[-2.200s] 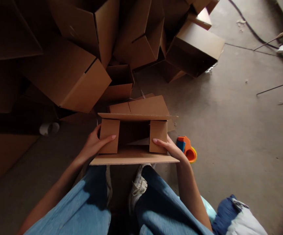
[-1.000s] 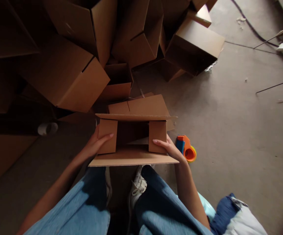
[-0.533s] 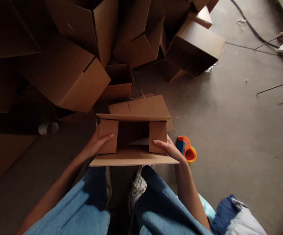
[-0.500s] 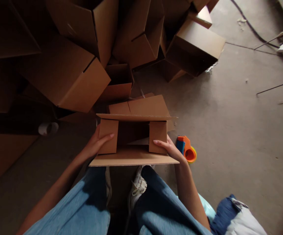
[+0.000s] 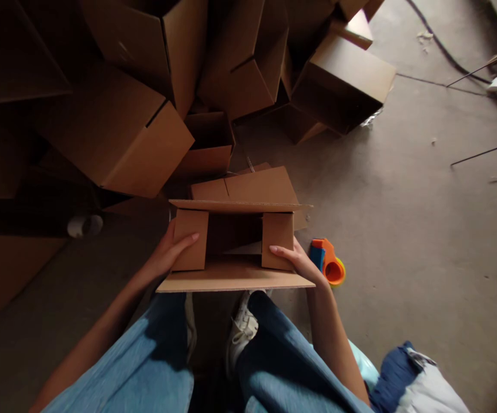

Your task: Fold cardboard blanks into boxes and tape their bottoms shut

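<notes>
An open brown cardboard box (image 5: 231,275) stands on the concrete floor in front of my knees. Its two long flaps spread outward and its two short flaps are folded inward. My left hand (image 5: 166,255) grips the box's left side, with its fingers laid flat over the left short flap (image 5: 190,235). On the other side, my right hand (image 5: 298,261) holds the box, fingers resting on the right short flap (image 5: 278,232). An orange and blue tape dispenser (image 5: 328,263) lies on the floor just right of my right hand.
A big heap of empty cardboard boxes (image 5: 119,126) fills the far and left side. A flattened box (image 5: 252,183) lies behind the open one. A white tape roll (image 5: 84,225) sits at the left. Blue and white cloth (image 5: 412,378) lies at the lower right. Bare concrete spreads right.
</notes>
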{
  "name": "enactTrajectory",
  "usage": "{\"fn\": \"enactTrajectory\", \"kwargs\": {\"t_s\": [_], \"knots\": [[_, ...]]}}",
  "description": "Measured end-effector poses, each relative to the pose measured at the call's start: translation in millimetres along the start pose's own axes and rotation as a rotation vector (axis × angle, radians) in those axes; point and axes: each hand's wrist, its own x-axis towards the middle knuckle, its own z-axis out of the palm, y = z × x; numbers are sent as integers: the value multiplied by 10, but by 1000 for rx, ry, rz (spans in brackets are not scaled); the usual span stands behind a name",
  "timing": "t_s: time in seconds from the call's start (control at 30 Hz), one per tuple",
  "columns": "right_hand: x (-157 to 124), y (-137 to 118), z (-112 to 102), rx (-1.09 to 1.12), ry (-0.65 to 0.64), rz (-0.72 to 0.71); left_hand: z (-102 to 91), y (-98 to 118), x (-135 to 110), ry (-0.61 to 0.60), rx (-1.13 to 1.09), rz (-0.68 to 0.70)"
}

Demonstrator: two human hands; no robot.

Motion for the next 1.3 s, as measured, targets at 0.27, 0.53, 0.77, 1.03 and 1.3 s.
{"fn": "enactTrajectory", "kwargs": {"t_s": [0.27, 0.53, 0.77, 1.03, 1.3], "knots": [[2, 8, 10, 17, 5, -9, -110, 29, 2, 8, 204, 47], [29, 25, 37, -5, 33, -54, -328, 632, -522, -52, 636, 382], [5, 62, 11, 21, 28, -55, -18, 583, -660, -459, 1037, 514], [35, 105, -5, -3, 35, -73, 28, 497, -584, -432, 1094, 450], [31, 46, 38, 25, 34, -55, 0, 592, -498, -507, 1147, 426]]}}
